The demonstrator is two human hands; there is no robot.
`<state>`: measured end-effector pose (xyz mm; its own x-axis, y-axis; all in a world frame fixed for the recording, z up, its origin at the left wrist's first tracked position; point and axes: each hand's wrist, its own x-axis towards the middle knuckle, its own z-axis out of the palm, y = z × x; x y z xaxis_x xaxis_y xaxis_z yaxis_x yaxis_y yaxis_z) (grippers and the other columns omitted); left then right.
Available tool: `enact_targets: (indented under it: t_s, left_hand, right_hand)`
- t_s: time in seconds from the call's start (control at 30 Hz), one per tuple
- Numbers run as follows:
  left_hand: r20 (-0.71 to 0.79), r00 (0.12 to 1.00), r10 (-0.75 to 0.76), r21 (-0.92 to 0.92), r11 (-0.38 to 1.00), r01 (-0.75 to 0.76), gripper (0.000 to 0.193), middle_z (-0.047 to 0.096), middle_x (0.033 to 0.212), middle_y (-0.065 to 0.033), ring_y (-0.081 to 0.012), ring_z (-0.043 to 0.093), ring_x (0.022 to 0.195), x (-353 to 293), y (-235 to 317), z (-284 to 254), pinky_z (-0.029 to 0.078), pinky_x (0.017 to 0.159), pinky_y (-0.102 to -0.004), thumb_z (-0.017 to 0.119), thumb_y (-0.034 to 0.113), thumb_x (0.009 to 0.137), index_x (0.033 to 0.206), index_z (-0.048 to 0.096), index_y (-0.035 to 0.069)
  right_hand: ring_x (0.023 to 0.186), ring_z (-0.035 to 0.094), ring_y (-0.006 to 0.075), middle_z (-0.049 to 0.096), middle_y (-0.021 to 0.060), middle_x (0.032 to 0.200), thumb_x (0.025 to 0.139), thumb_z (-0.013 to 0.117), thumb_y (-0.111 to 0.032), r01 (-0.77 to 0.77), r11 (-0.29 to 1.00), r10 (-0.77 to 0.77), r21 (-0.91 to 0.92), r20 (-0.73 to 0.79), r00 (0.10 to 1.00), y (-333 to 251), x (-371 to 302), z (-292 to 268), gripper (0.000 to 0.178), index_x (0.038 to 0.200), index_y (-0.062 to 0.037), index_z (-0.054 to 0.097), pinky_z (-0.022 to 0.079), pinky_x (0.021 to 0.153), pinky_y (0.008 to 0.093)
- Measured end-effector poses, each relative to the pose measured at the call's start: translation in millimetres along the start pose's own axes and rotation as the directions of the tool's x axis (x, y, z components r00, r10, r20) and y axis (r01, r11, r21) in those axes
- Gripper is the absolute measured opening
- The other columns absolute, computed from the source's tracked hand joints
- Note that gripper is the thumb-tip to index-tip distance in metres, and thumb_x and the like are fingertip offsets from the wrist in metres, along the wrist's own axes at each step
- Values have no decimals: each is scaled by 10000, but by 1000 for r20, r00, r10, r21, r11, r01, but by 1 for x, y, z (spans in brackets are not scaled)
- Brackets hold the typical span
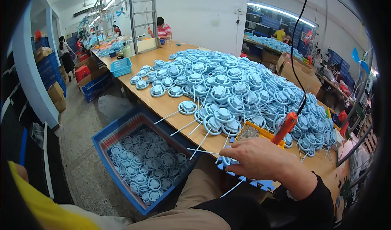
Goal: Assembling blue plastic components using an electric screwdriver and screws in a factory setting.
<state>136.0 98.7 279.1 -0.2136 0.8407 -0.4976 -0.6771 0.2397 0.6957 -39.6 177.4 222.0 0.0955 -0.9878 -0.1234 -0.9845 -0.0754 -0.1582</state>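
My right hand (256,156) comes in from the lower right in a black sleeve, its back up and its fingers curled. It is closed around a red electric screwdriver (287,126), which tilts up to the right; its tip is hidden. Below my fingers, a light blue round plastic part (228,161) is partly covered, on a blue foam mat (264,184) with toothed edges. A thin white stick (199,150) ends close to my fingertips. Behind the hand sits a yellow tray (249,126) of small screws. My left hand does not show.
A large heap of light blue round parts (220,92) covers the wooden table (142,100); several sticks overhang its near edge. A blue crate (102,142) of similar parts stands lower left. A black cord (294,46) hangs to the screwdriver. A person's yellow garment (40,205) shows lower left.
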Motion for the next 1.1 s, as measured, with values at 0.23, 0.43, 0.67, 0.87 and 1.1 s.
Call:
enact_targets:
  t_s: [0.23,0.43,0.67,0.87,1.1]
  left_hand:
    - [166,971,173,492,839,-234,478,612,1150,-225,-323,584,1104,236,-9,-180,444,911,-421,630,332,836,1181,612,2]
    - [561,776,289,573,541,-616,463,680,1024,-201,-321,646,999,380,-33,-144,494,809,-437,587,403,817,1051,686,16]
    - [25,654,756,864,313,-395,245,647,895,-164,-354,624,883,245,-29,-218,503,766,-450,593,242,853,946,657,25]
    - [-375,-7,927,853,348,388,412,586,1113,-149,-354,548,1029,168,-61,-281,437,890,-440,725,180,771,1140,606,43]
    - [-485,-117,867,646,445,620,532,510,1265,-163,-361,487,1112,159,-97,-319,360,955,-462,745,165,732,1224,574,57]
  right_hand:
    - [876,647,355,664,156,871,852,632,-272,-127,992,127,19,-18,992,43,-6,18,258,985,-51,616,515,747,464]
    - [893,629,368,658,155,945,834,673,-224,-82,975,119,204,-180,976,89,-40,30,278,1048,-55,618,504,753,448]
    - [996,644,222,659,117,1080,820,736,-182,-388,745,640,542,-418,645,156,-135,97,478,1255,-68,575,503,800,348]
    - [1116,555,197,541,115,1287,818,766,-159,309,399,610,863,-502,613,207,-96,148,664,1379,-54,426,467,932,351]
    - [758,622,114,645,60,913,830,746,-84,403,251,659,880,-461,595,220,-76,156,388,1155,-9,548,529,659,268]
